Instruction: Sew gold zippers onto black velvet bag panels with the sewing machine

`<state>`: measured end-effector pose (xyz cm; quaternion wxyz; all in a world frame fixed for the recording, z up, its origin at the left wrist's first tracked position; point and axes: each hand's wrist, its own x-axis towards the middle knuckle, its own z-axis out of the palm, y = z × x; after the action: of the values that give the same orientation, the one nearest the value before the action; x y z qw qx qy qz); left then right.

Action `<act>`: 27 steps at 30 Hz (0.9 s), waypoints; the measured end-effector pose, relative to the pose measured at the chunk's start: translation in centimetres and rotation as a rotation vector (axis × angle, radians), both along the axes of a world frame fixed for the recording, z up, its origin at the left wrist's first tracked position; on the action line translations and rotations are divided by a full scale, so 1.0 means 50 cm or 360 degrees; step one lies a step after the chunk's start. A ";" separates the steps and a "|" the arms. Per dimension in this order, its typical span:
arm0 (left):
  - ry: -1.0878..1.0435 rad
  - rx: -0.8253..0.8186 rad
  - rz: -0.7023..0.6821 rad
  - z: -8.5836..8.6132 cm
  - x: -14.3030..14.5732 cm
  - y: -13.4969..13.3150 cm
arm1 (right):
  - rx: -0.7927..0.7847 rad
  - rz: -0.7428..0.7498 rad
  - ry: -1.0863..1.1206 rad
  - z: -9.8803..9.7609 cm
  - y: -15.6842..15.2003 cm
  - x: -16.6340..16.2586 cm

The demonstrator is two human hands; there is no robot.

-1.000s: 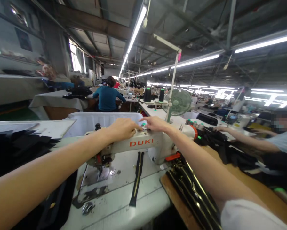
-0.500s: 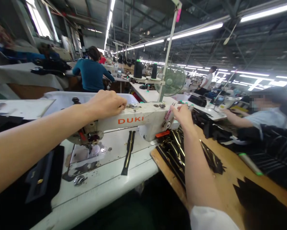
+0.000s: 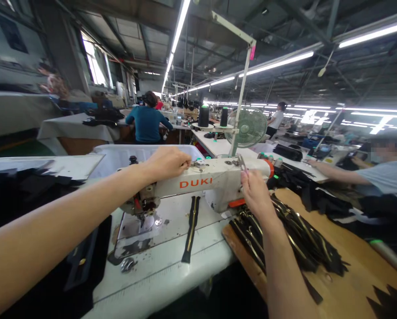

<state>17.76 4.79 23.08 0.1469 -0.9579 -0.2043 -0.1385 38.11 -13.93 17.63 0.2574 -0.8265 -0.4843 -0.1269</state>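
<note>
Right hand (image 3: 256, 195) drawn back pinching snips (image 3: 242, 162), left hand (image 3: 168, 163) curled atop sewing machine (image 3: 214, 179)

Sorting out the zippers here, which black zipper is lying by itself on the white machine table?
The single black zipper lying straight below the DUKI sewing machine; the other zippers are heaped on the wooden board.

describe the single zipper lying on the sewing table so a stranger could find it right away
Start at the white sewing machine with DUKI in orange letters, where the left hand rests on top. Right below that lettering, on the pale table, lies one black zipper with gold teeth. It lies stretched out alone, unlike the tangled zipper pile on the wooden board.
</note>
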 end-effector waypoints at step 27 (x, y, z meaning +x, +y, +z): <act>-0.0810 -0.1163 -0.0222 -0.037 -0.080 -0.097 | 0.0055 0.0211 -0.0120 -0.011 0.001 -0.162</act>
<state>13.77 -0.07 21.25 -0.2657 -0.8937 -0.2045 -0.2981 30.00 -13.86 17.07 0.2611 -0.7826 -0.5451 -0.1491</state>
